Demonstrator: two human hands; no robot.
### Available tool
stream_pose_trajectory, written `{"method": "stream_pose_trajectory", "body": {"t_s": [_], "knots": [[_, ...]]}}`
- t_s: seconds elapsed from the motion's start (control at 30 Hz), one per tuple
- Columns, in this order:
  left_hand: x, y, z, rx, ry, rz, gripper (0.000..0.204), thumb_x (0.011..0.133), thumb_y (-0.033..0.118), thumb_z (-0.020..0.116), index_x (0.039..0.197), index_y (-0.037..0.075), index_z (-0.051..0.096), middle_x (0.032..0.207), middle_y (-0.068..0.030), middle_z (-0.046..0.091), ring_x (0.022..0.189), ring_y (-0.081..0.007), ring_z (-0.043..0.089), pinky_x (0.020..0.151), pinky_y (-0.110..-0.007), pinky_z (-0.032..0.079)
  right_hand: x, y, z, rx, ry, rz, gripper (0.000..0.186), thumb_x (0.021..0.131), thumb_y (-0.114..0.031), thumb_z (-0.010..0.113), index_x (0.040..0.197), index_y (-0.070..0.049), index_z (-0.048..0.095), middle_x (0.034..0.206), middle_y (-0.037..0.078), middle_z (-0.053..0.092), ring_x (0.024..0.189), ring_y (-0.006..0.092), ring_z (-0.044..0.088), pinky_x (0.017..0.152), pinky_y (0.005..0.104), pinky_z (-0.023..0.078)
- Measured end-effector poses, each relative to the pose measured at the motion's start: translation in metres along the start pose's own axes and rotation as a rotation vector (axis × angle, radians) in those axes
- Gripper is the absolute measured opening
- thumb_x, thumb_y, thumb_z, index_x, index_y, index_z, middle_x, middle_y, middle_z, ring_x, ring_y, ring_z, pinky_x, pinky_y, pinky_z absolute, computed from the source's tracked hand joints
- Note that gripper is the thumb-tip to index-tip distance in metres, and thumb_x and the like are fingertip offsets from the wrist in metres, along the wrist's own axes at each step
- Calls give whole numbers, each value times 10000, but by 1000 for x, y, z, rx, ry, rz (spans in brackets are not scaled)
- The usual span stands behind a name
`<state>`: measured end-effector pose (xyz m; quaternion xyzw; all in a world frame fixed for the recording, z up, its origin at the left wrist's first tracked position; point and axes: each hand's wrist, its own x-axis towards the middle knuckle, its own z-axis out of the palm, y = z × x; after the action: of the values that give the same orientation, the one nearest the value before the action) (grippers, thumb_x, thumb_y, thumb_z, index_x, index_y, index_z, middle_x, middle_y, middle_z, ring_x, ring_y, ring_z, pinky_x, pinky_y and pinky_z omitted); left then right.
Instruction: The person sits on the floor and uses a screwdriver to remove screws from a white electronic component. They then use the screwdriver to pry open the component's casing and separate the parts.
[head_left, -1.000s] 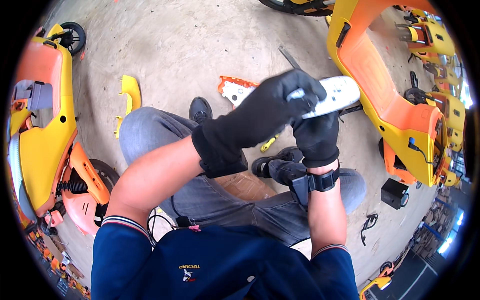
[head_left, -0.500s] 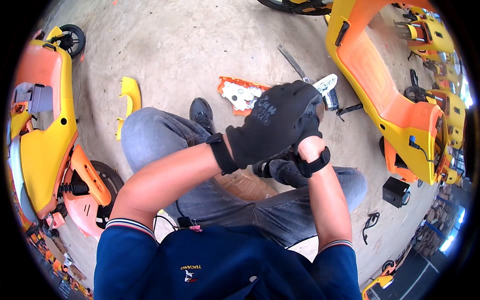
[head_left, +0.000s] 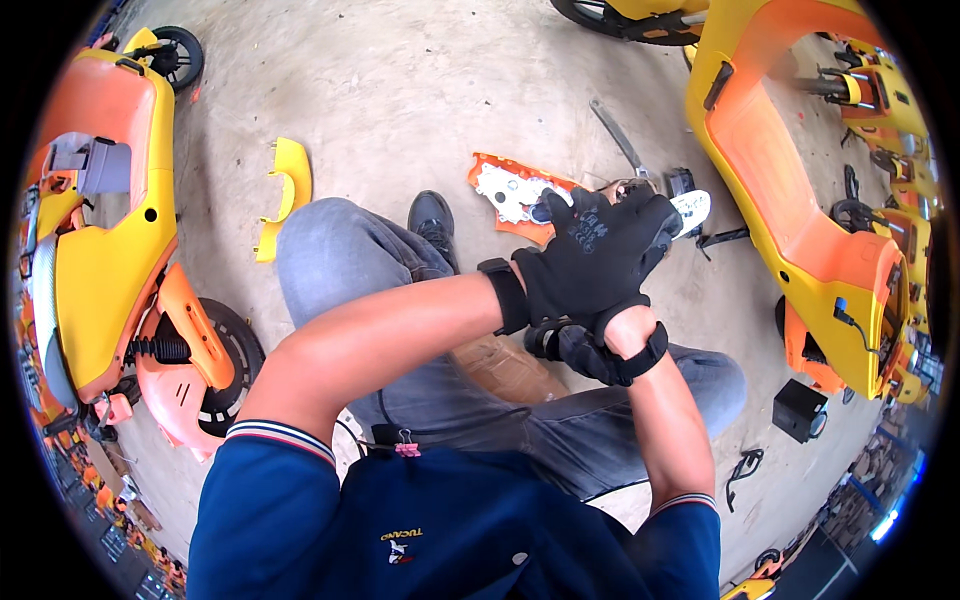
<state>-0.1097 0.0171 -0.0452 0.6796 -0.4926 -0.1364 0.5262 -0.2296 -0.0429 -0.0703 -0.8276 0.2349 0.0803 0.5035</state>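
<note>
Both of my hands wear black gloves with dark straps at the wrists. My left hand [head_left: 605, 255] lies over the right, its back upward and thumb out to the side, its fingers bent forward round something I cannot make out. My right hand [head_left: 622, 312] is mostly hidden beneath it; only the glove's cuff shows plainly. A white flat piece with dark markings [head_left: 692, 212] sticks out past my fingertips; which hand bears it I cannot tell. Just beyond my left thumb, an orange panel [head_left: 535, 232] with a white patterned face [head_left: 505, 190] lies on the floor.
A yellow-orange scooter body [head_left: 90, 270] stands left, another [head_left: 760, 160] right. A yellow curved panel [head_left: 292, 180] lies by my left knee. A grey metal bar [head_left: 618, 138] and dark block [head_left: 679, 182] lie ahead. A black box [head_left: 798, 410] and brown cardboard [head_left: 505, 370] are nearer.
The whole view has shifted, so the floor things appear further right and lower. My left hand has turned, its thumb now apart, and the white piece has come nearer to me past the dark block.
</note>
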Motion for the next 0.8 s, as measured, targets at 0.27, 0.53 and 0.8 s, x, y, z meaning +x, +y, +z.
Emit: {"method": "stream_pose_trajectory", "body": {"t_s": [0.27,0.53,0.8], "knots": [[-2,-1,-2,-130,29,46,394,888,68,615,1274,13,556,1121,-222,638,947,-387,647,833,-516,478,5,21,6,47,-104,-3,303,1036,-215,541,1273,-43,616,1194,128,657,1070,244,628,896,344,535],[-13,4,4,255,26,77,405,911,103,596,1311,50,555,1144,-169,648,956,-348,663,835,-544,490,13,3,9,498,86,48,363,1042,-265,528,1334,-49,530,1220,148,618,1127,297,610,932,467,534],[-12,12,16,407,72,-269,396,944,212,631,1306,68,558,1043,-137,708,948,-289,689,834,-478,515,49,-7,52,1440,508,88,439,1048,-315,514,1394,-55,445,1247,169,579,1184,350,591,968,590,532]]}}
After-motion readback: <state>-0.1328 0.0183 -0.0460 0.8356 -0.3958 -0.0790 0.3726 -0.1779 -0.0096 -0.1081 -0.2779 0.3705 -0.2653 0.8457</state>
